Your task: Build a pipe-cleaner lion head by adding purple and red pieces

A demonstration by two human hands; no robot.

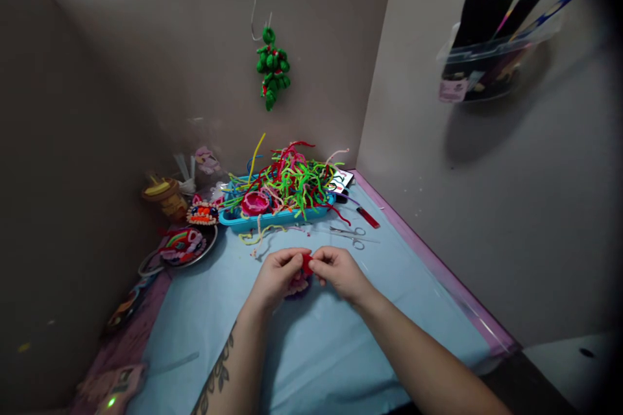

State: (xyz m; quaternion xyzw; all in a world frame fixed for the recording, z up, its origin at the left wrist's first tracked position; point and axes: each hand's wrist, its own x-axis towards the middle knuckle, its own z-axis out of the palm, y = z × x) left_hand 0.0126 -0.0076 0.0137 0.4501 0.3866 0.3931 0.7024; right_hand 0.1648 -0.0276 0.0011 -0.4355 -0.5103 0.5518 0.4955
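My left hand [276, 275] and my right hand [339, 271] meet over the light blue table mat [311, 337], fingers pinched together. Between the fingertips sits a small red pipe-cleaner piece [307, 264], gripped from both sides. Under my left hand a pink fuzzy piece [296, 286] shows partly; how it joins the red one is hidden. Just beyond the hands stands a blue tray [272, 217] heaped with colourful pipe cleaners [287, 181].
Scissors [351, 235] and a red tool [368, 217] lie right of the tray. A plate with fuzzy crafts [183, 246] and small figures [163, 198] stand at the left. A green pipe-cleaner figure [272, 68] hangs on the grey partition. A plastic container [491, 58] sits upper right.
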